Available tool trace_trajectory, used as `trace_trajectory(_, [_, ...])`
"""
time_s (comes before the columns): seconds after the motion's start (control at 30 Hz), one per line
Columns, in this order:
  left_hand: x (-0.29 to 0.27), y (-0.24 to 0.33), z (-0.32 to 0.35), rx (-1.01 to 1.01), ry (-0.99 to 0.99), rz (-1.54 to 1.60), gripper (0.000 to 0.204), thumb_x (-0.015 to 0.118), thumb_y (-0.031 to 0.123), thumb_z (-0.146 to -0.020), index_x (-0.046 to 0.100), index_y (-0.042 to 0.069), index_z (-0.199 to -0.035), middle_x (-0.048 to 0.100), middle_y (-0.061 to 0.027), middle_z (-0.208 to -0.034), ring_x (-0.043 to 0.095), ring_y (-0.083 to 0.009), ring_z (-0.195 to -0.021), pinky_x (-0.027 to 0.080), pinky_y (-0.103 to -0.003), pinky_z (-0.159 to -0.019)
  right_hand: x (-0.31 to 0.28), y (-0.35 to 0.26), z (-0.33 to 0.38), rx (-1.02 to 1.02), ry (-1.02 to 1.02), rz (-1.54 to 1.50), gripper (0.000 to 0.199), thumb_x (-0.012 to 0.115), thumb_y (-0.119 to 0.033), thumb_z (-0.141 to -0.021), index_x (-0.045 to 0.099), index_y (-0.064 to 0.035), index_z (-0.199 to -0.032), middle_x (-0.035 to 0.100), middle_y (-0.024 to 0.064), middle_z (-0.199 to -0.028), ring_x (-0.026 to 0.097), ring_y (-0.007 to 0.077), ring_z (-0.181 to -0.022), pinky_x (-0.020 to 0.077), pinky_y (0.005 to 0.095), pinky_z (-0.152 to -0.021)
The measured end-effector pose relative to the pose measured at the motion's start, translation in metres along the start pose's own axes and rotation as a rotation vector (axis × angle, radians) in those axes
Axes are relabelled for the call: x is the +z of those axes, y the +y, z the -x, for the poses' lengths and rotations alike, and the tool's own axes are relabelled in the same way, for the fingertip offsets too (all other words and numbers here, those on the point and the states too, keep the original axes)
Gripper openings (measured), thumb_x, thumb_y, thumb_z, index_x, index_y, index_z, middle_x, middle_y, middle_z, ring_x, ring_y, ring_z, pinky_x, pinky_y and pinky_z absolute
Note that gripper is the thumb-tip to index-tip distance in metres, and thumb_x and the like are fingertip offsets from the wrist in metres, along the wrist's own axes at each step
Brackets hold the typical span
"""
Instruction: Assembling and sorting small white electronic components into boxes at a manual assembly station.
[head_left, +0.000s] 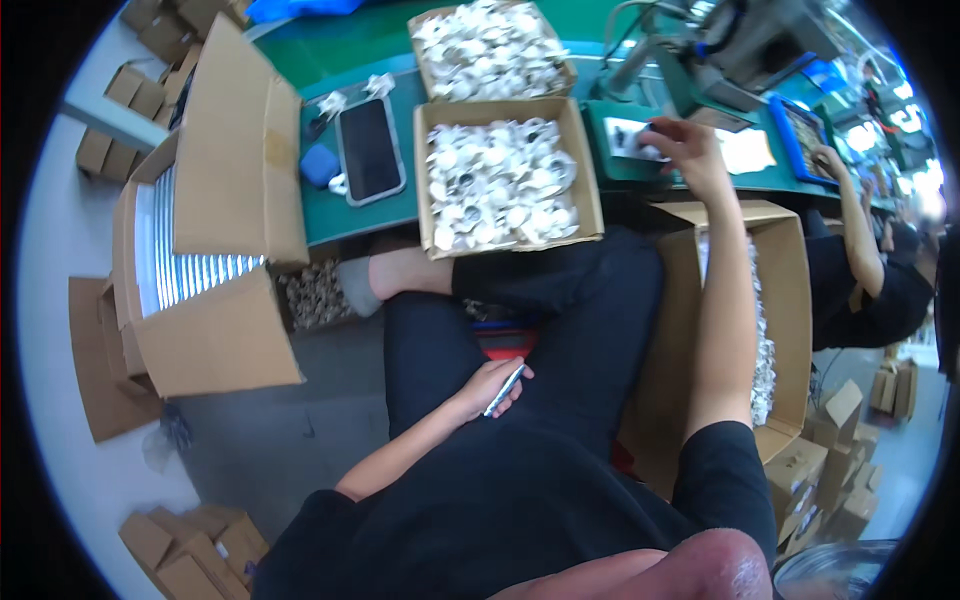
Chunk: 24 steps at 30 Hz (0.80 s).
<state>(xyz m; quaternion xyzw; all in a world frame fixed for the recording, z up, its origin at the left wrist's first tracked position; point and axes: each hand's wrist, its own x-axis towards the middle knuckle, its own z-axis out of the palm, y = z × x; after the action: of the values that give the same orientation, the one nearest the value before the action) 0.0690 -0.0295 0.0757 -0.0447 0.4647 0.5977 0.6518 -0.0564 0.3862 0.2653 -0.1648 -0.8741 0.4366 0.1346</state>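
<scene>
At a green table (340, 215) on a packing line, the left hand (490, 388) rests on the lap gripping a slim tool (505, 388); the right hand (688, 150) pinches a small part (652, 128) beyond the box (505, 180) of white pieces.

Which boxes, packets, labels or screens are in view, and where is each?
Smartphone: flat on the green bench, dark screen.
Near cardboard tray: bench edge, full of small white bagged parts.
Far cardboard tray: behind it, same contents.
Open carton: left of the person, flaps up, white stacked sheets inside.
Tall carton: at right, white bagged parts inside.
Left hand: on lap, holds a thin white packet.
Right hand: on a white-labelled piece at the bench.
</scene>
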Motion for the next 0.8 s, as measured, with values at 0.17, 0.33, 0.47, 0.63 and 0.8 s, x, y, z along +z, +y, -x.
trace_trajectory(0.17, [-0.007, 0.0, -0.013, -0.036, 0.007, 0.064, 0.048, 0.04, 0.047, -0.109, 0.059, 0.005, -0.117, 0.054, -0.0029, -0.065, 0.046, -0.0114, -0.04, 0.039, -0.025, -0.036, -0.006, -0.002, 0.007, -0.021, -0.11, 0.066, 0.037, 0.077, -0.027, -0.092, 0.073, -0.0057, -0.122, 0.072, 0.0037, -0.09, 0.06, 0.0082, -0.077, 0.0481, 0.0251, -0.06])
trace_trajectory(0.33, [-0.004, -0.003, -0.011, -0.023, 0.107, 0.279, 0.048, 0.039, 0.048, -0.109, 0.057, 0.005, -0.119, 0.054, -0.0026, -0.066, 0.043, -0.0128, -0.038, 0.036, -0.029, -0.035, -0.011, 0.015, 0.056, -0.34, 0.169, 0.054, 0.029, 0.075, -0.02, -0.092, 0.073, -0.0051, -0.116, 0.068, 0.0061, -0.086, 0.062, 0.0132, -0.075, 0.0508, 0.0278, -0.068])
trace_trajectory(0.47, [0.005, -0.003, 0.004, -0.032, 0.259, 0.49, 0.047, 0.038, 0.048, -0.109, 0.057, 0.006, -0.119, 0.052, -0.0022, -0.065, 0.04, -0.0135, -0.038, 0.034, -0.03, -0.034, -0.063, 0.046, 0.109, -0.44, 0.43, 0.314, 0.022, 0.075, -0.015, -0.089, 0.074, -0.0044, -0.109, 0.069, 0.0101, -0.095, 0.066, 0.0195, -0.08, 0.0528, 0.0295, -0.07])
trace_trajectory(0.63, [0.004, -0.002, -0.01, -0.071, 0.066, 0.156, 0.045, 0.04, 0.05, -0.108, 0.056, 0.009, -0.114, 0.051, -0.0022, -0.065, 0.04, -0.0132, -0.038, 0.032, -0.029, -0.034, -0.125, 0.184, 0.248, 0.188, 0.64, 0.916, 0.037, 0.071, -0.027, -0.09, 0.067, -0.0002, -0.116, 0.066, 0.0198, -0.118, 0.063, 0.0364, -0.112, 0.0497, 0.0454, -0.096])
trace_trajectory(0.8, [0.002, 0.008, -0.041, -0.091, 0.1, 0.052, 0.044, 0.042, 0.052, -0.106, 0.056, 0.01, -0.109, 0.049, -0.0019, -0.063, 0.039, -0.0129, -0.037, 0.032, -0.029, -0.033, -0.111, 0.24, 0.355, 0.88, -0.081, 0.778, 0.057, 0.068, -0.035, -0.089, 0.057, -0.002, -0.134, 0.06, 0.0237, -0.134, 0.057, 0.0389, -0.126, 0.0459, 0.0473, -0.106])
